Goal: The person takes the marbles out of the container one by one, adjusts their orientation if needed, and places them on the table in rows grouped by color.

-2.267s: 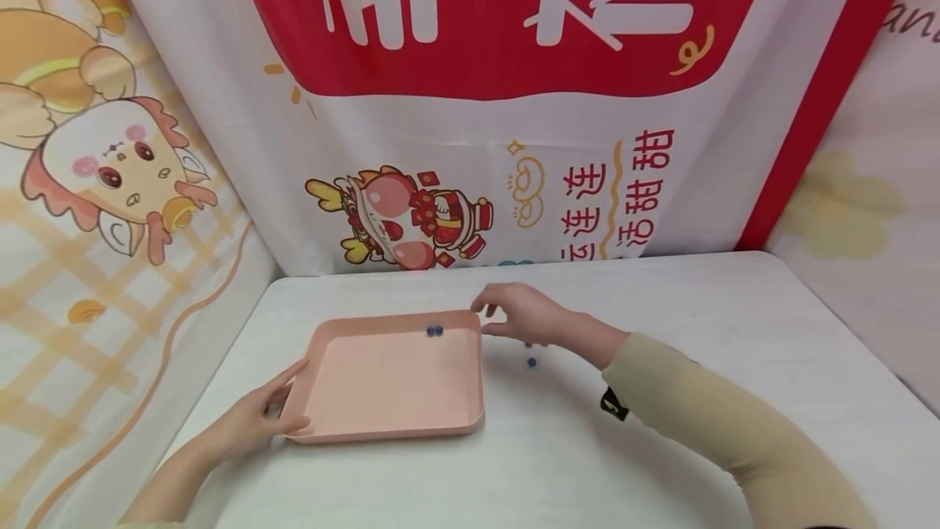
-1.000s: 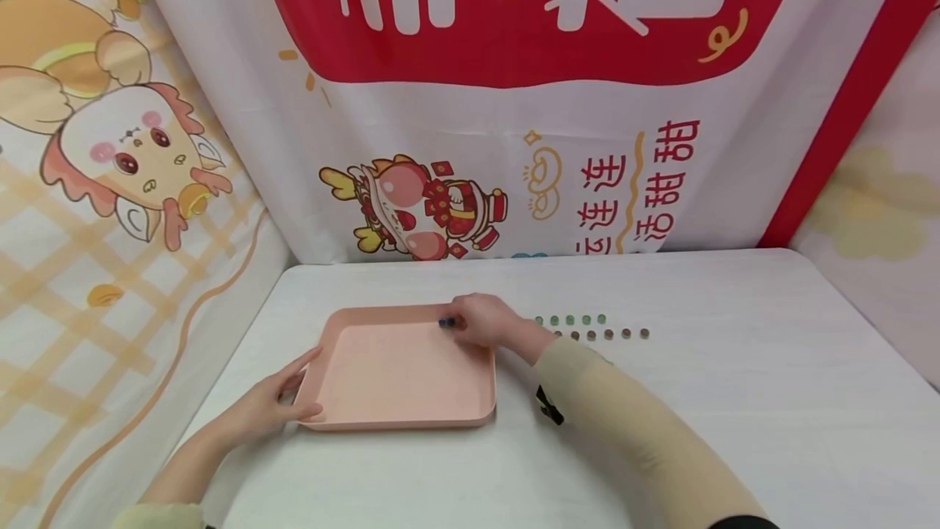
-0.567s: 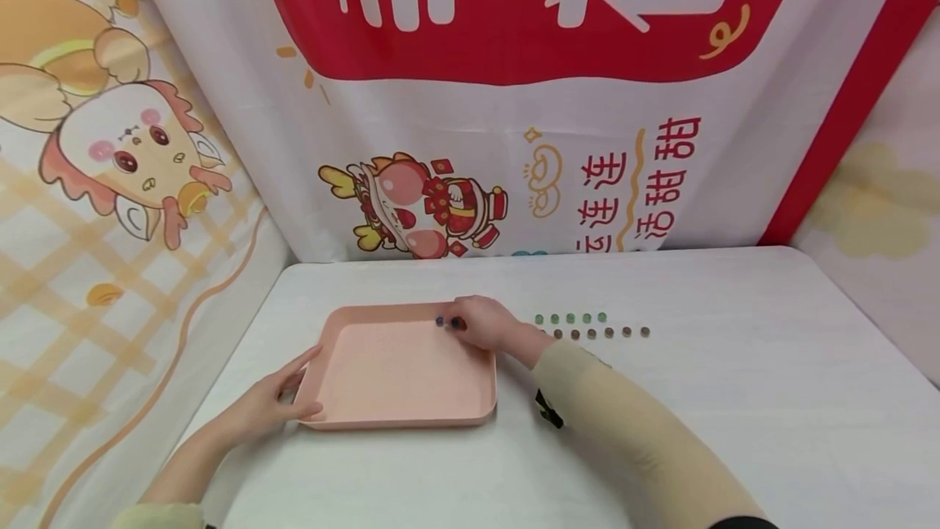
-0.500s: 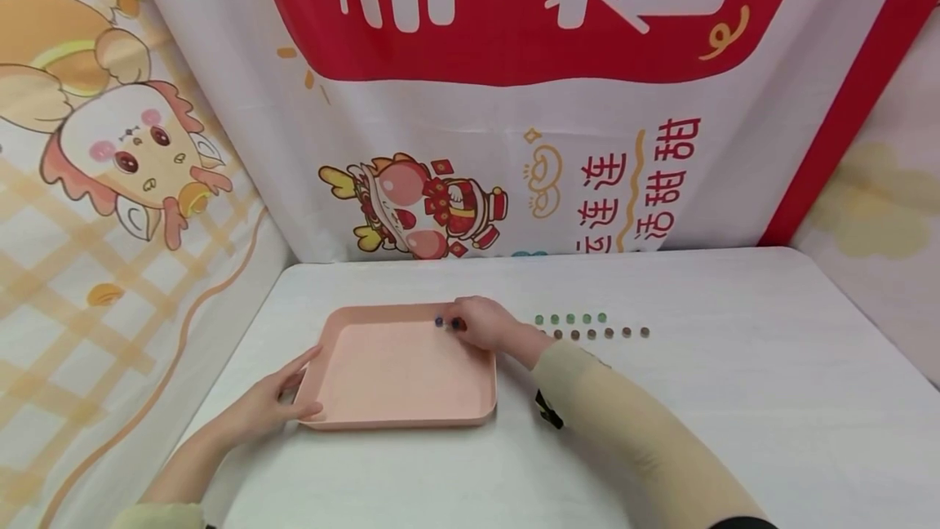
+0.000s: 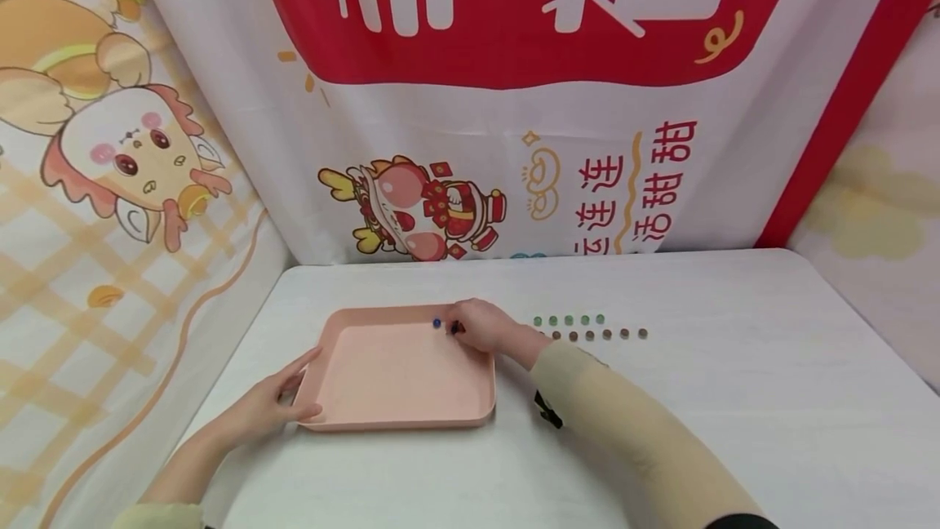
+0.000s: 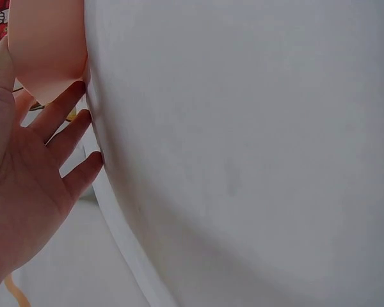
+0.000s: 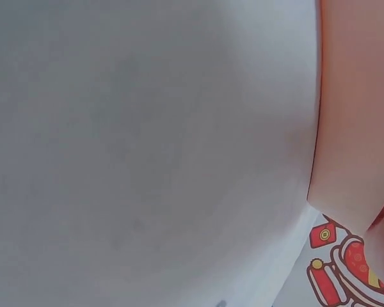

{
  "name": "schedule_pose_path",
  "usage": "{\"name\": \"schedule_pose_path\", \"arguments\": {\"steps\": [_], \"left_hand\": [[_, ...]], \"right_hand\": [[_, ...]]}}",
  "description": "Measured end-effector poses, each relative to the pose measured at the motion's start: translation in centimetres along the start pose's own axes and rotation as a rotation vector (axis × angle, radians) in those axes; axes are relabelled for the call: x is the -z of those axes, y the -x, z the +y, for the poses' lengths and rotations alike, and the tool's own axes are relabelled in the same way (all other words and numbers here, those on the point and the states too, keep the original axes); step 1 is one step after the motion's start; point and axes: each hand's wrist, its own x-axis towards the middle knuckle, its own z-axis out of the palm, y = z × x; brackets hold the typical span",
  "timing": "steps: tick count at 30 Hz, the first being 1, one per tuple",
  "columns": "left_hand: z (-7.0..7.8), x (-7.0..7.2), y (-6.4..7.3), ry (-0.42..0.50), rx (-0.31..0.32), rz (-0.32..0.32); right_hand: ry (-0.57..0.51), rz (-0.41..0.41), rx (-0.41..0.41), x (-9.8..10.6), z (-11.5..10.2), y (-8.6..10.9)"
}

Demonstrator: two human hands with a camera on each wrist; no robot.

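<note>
The shallow pink tray (image 5: 396,374) lies on the white table. My left hand (image 5: 260,411) grips its left side, thumb and forefinger over the rim; in the left wrist view the other fingers (image 6: 70,137) are spread along the table edge. My right hand (image 5: 481,325) reaches over the tray's back right corner with curled fingers. They pinch a small dark ball (image 5: 454,327), seemingly a blue marble and partly hidden. A blue marble (image 5: 436,323) sits just left of the fingertips, inside the tray. The right wrist view mostly shows bare table and the tray wall (image 7: 355,121).
Right of the tray stand a row of several green marbles (image 5: 569,320) and a row of several brown marbles (image 5: 590,335). The right forearm (image 5: 631,423) hides part of the table. A printed cloth (image 5: 441,121) hangs along the back edge.
My right hand has come from above the tray's right edge down into its back corner, fingers closing at the marbles. The two blue marbles now sit slightly apart. The left hand keeps its grip.
</note>
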Motion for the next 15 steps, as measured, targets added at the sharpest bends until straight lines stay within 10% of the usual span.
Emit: {"name": "schedule_pose_path", "arguments": {"steps": [15], "left_hand": [[0.0, 0.0, -0.1, 0.024, 0.028, 0.001]], "right_hand": [[-0.189, 0.091, 0.02, 2.9, 0.1, 4.0]]}}
